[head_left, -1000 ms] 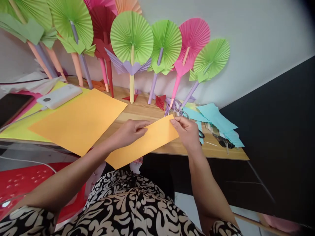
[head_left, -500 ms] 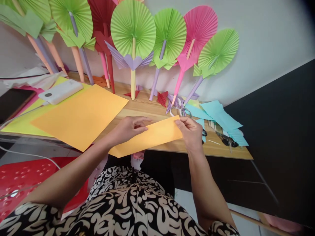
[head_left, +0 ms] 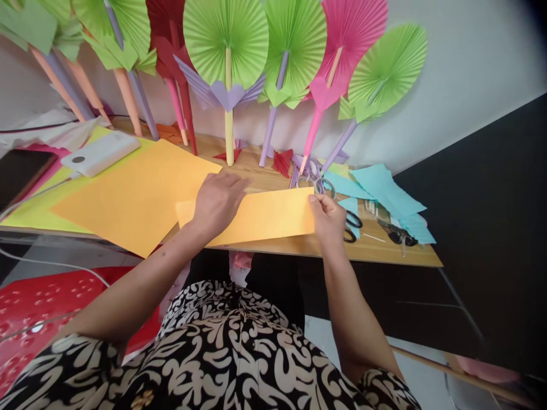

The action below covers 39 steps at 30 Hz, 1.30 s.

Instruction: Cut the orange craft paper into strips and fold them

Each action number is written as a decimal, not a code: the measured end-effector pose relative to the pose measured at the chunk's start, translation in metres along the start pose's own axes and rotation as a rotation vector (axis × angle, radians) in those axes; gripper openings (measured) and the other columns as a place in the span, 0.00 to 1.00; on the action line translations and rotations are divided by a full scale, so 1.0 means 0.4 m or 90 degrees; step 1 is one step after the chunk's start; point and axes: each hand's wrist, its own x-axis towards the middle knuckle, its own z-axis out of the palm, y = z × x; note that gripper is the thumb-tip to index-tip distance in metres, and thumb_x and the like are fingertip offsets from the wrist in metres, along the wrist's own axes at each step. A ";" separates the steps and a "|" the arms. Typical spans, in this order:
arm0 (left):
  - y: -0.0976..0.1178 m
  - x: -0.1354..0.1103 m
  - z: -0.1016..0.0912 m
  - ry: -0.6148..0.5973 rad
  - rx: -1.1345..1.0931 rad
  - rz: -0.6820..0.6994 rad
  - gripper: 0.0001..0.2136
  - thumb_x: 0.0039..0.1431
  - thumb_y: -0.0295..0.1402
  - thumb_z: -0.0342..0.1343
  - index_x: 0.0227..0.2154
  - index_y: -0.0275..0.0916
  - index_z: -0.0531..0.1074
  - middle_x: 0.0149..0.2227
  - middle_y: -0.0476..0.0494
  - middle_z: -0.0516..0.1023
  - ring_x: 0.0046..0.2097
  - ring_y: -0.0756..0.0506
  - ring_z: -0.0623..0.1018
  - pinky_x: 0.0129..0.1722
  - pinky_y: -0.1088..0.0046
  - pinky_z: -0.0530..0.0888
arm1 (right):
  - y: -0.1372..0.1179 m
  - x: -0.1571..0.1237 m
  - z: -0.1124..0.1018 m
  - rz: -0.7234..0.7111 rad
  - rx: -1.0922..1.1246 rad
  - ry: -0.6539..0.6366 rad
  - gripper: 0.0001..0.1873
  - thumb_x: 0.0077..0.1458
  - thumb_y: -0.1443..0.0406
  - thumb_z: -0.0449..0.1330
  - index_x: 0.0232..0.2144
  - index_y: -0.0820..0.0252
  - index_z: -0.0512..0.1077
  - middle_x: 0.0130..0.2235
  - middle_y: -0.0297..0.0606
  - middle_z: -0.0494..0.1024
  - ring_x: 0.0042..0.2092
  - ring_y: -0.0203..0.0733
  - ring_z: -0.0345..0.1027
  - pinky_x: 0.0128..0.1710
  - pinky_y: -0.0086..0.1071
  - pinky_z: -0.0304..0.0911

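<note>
An orange paper strip (head_left: 269, 216) lies along the front of the wooden table. At its right end, my right hand (head_left: 330, 219) pinches the corner between thumb and fingers. My left hand (head_left: 220, 202) is over the strip's left part with the fingers stretched out flat, slightly blurred; whether it presses on the paper I cannot tell. Beside that hand, to the left, a larger orange sheet (head_left: 128, 193) rests on a yellow sheet (head_left: 34, 213). Just right of my right hand are black-handled scissors (head_left: 352, 225), partly hidden.
Paper fans on rolled sticks, such as a green fan (head_left: 226, 42) and a pink fan (head_left: 354, 28), lean against the wall. A white power bank (head_left: 100, 152), rolls of tape (head_left: 325, 187) and blue paper scraps (head_left: 388, 191) lie on the table (head_left: 273, 247). A red stool (head_left: 55, 302) stands below.
The strip has swung from a slant to nearly level with the table edge. My left hand has moved up and left, its fingers now flatter; my right hand keeps its pinch.
</note>
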 end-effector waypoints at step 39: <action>-0.049 -0.301 0.045 -0.133 0.165 0.142 0.25 0.66 0.34 0.56 0.65 0.42 0.64 0.69 0.30 0.63 0.69 0.31 0.64 0.66 0.45 0.64 | 0.087 -0.248 -0.181 -0.230 -0.511 -0.148 0.26 0.69 0.58 0.54 0.66 0.59 0.65 0.61 0.49 0.75 0.63 0.54 0.69 0.64 0.53 0.61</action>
